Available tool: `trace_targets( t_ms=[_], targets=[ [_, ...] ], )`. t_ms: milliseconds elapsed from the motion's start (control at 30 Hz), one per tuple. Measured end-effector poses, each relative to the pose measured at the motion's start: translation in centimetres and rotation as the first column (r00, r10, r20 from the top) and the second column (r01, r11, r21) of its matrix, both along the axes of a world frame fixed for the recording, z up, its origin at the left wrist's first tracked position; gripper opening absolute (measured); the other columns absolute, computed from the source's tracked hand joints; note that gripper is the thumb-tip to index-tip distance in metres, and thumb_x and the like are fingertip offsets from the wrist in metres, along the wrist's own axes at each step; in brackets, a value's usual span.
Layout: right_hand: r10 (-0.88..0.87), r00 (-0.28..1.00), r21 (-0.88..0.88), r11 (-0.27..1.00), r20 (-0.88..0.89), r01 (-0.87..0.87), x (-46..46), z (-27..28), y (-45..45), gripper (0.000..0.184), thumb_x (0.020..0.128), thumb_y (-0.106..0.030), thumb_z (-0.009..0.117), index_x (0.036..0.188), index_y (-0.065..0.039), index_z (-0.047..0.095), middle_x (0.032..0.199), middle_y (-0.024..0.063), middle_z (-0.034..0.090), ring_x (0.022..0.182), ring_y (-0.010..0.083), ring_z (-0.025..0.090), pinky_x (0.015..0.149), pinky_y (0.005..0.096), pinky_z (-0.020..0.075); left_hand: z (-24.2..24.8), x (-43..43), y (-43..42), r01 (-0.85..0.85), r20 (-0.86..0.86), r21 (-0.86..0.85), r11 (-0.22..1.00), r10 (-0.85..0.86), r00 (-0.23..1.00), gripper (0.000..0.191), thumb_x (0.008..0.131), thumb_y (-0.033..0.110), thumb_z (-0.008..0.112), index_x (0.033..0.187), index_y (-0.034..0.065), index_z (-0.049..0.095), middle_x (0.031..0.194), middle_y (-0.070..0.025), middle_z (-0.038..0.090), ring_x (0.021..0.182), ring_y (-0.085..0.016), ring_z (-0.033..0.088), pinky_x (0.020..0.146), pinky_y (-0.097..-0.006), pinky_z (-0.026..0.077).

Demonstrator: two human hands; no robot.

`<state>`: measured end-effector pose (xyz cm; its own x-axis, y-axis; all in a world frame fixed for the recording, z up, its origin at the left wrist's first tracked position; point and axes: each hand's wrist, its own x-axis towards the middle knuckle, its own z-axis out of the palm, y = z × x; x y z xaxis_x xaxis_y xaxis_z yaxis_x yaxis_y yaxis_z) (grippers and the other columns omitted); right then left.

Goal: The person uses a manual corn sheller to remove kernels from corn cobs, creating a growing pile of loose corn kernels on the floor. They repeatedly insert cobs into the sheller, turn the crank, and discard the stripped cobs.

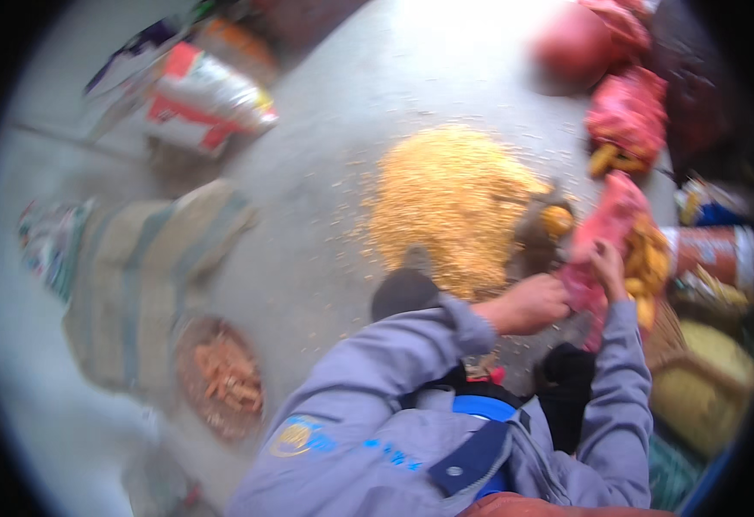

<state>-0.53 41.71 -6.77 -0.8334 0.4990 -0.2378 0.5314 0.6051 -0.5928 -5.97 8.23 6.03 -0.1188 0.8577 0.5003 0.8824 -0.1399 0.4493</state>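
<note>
Both my hands hold a pink-red mesh bag (616,200) on the right side of the view. My left hand (532,304) is a fist at the bag's near left edge. My right hand (607,268) pinches the mesh a little further right, fingers raised. Yellow corn cobs (647,255) lie against the bag's right side; blur hides whether they are inside it. Beyond my left hand, a single orange-yellow cob (556,220) rests on a dark, blurred object (532,242). A broad heap of loose corn kernels (448,200) covers the floor in front of me.
Left of me are a basin (186,362) of reddish stripped cobs (231,375) and a striped woven sack (150,284). A printed bag (202,97) lies further off. More red mesh sacks (629,110) line the far right. A reddish bucket (706,252) and yellowish container (706,394) stand at right.
</note>
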Motion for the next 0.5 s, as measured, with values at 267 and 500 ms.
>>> trace_targets(
  t_ms=[267, 500],
  targets=[
    [0.046, 0.951, -0.071, 0.997, 0.305, -0.026, 3.3, -17.1, -3.3, 0.063, 0.089, -0.031, 0.082, 0.144, -0.010, 0.062, 0.143, 0.0257, 0.068, 0.131, 0.0486, 0.065, 0.105, 0.0555, 0.0546, -5.7, -0.1, 3.0, -0.012, -0.108, -0.026, 1.000, 0.009, 0.994, 0.012, 0.082, 0.024, 0.067, 0.077, 0.0128, 0.068, 0.086, -0.0027, 0.065, 0.092, -0.025, 0.064, 0.086, -0.0407, 0.051],
    [0.022, 1.000, -0.240, 0.971, 0.012, -0.019, 4.9, -24.2, -5.5, 0.069, 0.084, -0.048, 0.086, 0.137, -0.008, 0.066, 0.127, 0.0270, 0.075, 0.115, 0.0465, 0.073, 0.097, 0.0557, 0.0568, -6.6, -0.4, 3.4, -0.048, -0.226, 0.056, 0.997, 0.059, 0.972, 0.015, 0.077, 0.027, 0.065, 0.077, 0.0125, 0.062, 0.078, -0.0007, 0.059, 0.083, -0.021, 0.061, 0.081, -0.0383, 0.049]
  ],
)
